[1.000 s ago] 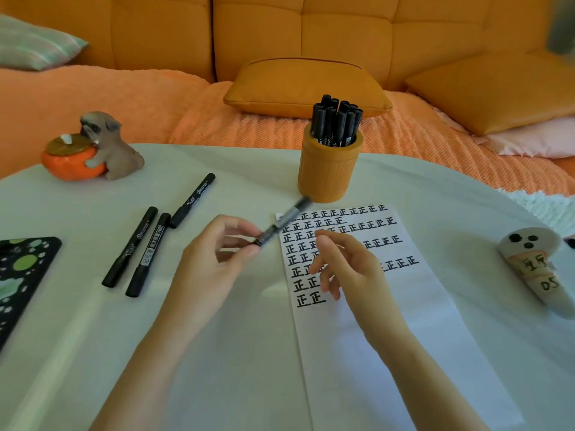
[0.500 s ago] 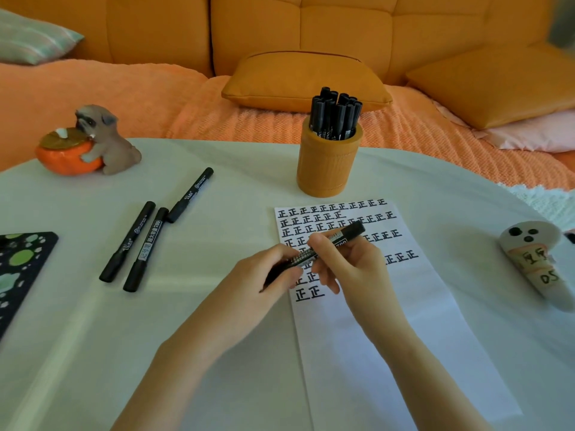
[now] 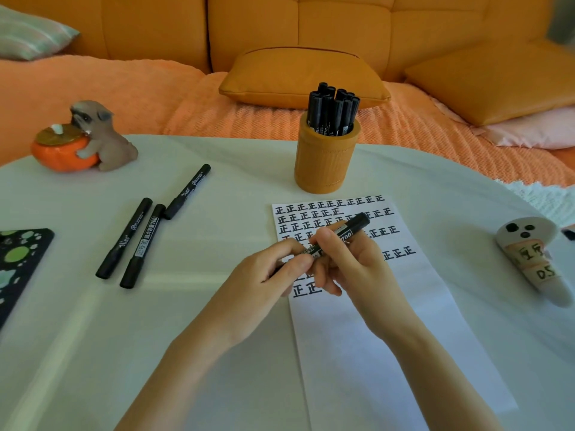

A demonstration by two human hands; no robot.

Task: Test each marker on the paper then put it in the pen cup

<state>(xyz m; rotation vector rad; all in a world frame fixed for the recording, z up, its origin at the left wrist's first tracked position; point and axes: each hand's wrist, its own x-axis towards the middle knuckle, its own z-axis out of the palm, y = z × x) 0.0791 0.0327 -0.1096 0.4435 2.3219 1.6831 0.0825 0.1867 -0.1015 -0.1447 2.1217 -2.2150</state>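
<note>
A black plastic marker [image 3: 353, 228] is held over the white sheet of paper [image 3: 373, 353] in the middle of the worktop [image 3: 217, 188]. The left hand [image 3: 264, 278] pinches its near end in curled fingers [image 3: 294, 247]. The right hand [image 3: 357, 269] wraps the body, likely to pull the cap off. The round orange pen cup [image 3: 323, 163] stands just behind the paper, easy to reach.

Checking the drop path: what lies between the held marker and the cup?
Head view: only the paper's written top rows and a strip of bare table lie between marker and cup.
</note>
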